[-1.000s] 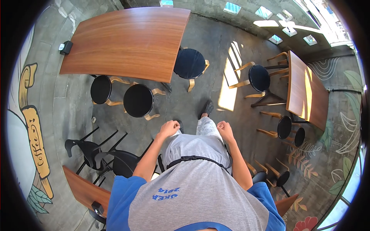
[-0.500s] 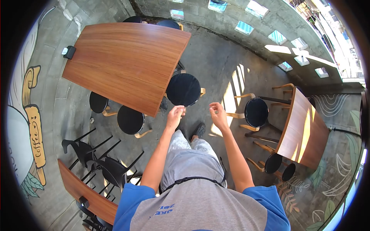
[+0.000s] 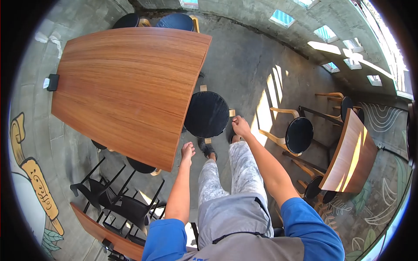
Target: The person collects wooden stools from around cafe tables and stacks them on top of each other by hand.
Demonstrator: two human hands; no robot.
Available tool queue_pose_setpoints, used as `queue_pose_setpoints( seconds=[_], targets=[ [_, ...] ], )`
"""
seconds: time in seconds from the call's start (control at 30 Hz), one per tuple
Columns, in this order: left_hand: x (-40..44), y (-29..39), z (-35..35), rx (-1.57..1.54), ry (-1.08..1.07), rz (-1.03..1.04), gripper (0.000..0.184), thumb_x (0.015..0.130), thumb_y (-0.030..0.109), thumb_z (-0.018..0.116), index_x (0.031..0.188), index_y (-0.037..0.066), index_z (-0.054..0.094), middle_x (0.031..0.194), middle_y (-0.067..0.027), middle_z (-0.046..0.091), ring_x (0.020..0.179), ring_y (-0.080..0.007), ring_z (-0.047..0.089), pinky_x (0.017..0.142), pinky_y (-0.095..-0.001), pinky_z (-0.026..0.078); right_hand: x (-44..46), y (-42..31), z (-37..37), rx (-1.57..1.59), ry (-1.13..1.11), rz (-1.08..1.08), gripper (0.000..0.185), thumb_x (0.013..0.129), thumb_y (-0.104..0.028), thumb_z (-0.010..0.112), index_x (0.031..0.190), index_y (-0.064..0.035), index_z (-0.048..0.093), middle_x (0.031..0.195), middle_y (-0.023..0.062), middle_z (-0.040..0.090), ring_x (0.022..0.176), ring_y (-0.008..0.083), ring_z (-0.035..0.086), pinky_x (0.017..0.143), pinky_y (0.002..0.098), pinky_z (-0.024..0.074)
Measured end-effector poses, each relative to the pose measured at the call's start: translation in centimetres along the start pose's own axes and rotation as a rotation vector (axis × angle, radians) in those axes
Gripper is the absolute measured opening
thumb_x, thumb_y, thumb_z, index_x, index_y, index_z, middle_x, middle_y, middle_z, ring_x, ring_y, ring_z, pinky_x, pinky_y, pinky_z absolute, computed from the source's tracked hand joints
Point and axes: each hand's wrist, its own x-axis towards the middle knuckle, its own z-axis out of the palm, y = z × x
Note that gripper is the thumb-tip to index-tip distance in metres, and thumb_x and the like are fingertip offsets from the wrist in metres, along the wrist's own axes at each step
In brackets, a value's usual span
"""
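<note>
My left hand (image 3: 187, 151) hangs beside the corner of the large wooden table (image 3: 130, 91), its fingers curled in and nothing seen in them. Farther forward, my right hand (image 3: 240, 126) is near the right edge of a round stool with a black seat (image 3: 207, 114). Its fingers are bent together and look empty; whether they touch the stool cannot be made out. The stool stands against the table's right side, its pale wooden legs showing at the rim. My feet in dark shoes (image 3: 208, 148) are just in front of it.
More black-topped stools (image 3: 175, 22) stand behind the table, others below its near edge. On the right are another stool (image 3: 299, 135) and a smaller table (image 3: 348, 156). Black chairs (image 3: 126, 206) and a second wooden table (image 3: 104, 230) are at lower left. A concrete wall (image 3: 257, 21) runs behind.
I have stepped forward, so the large table and stool appear nearer. My hands have moved apart: the left lower and to the left, the right close to the stool's edge.
</note>
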Motion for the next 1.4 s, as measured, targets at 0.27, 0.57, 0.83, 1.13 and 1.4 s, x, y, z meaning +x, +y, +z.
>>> queue_pose_setpoints(
  seconds=[0.27,0.57,0.83,1.13,1.4],
  targets=[
    [10.8,1.5,4.8,-0.306,0.195,-0.052,0.066,0.094,0.036,0.063,0.148,0.008,0.037,0.145,-0.01,0.05,0.139,-0.0272,0.042,0.113,-0.0489,0.034,16.0,-2.8,5.0,0.108,-0.097,0.079,0.062,0.089,-0.035,0.067,0.14,-0.0049,0.047,0.139,0.0233,0.053,0.131,0.039,0.051,0.109,0.0448,0.041],
    [6.8,7.9,14.7,-0.298,0.376,-0.089,0.049,0.092,0.038,0.064,0.132,0.012,0.053,0.136,-0.0082,0.056,0.126,-0.0258,0.054,0.106,-0.0479,0.038,18.4,1.6,-3.8,0.311,-0.12,0.156,0.054,0.089,-0.033,0.067,0.126,0.0019,0.05,0.118,0.0289,0.064,0.115,0.0424,0.061,0.099,0.0461,0.0463],
    [6.6,20.7,34.9,-0.081,0.132,0.201,0.04,0.096,0.023,0.059,0.125,-0.003,0.061,0.119,-0.0092,0.065,0.109,-0.0207,0.06,0.098,-0.0336,0.044,21.8,10.9,-22.9,0.601,0.258,0.357,0.054,0.09,-0.032,0.065,0.128,0.0046,0.05,0.117,0.0278,0.065,0.11,0.0374,0.064,0.098,0.0421,0.047],
    [14.0,39.8,58.7,0.29,-0.209,0.571,0.044,0.099,0.024,0.063,0.13,-0.007,0.058,0.122,-0.0147,0.067,0.113,-0.02,0.063,0.1,-0.0326,0.046,34.1,18.1,-39.4,0.739,0.563,0.526,0.05,0.095,-0.027,0.065,0.131,0.0049,0.051,0.123,0.0189,0.062,0.115,0.0262,0.059,0.101,0.0362,0.044],
    [27.4,48.3,71.5,0.456,-0.362,0.663,0.041,0.098,0.015,0.063,0.132,-0.007,0.057,0.119,-0.0158,0.069,0.108,-0.0205,0.065,0.096,-0.0313,0.048,45.3,21.5,-42.7,1.004,0.589,0.678,0.055,0.095,-0.024,0.062,0.14,0.0028,0.043,0.133,0.0249,0.057,0.123,0.0333,0.056,0.104,0.0398,0.0431]
  ],
)
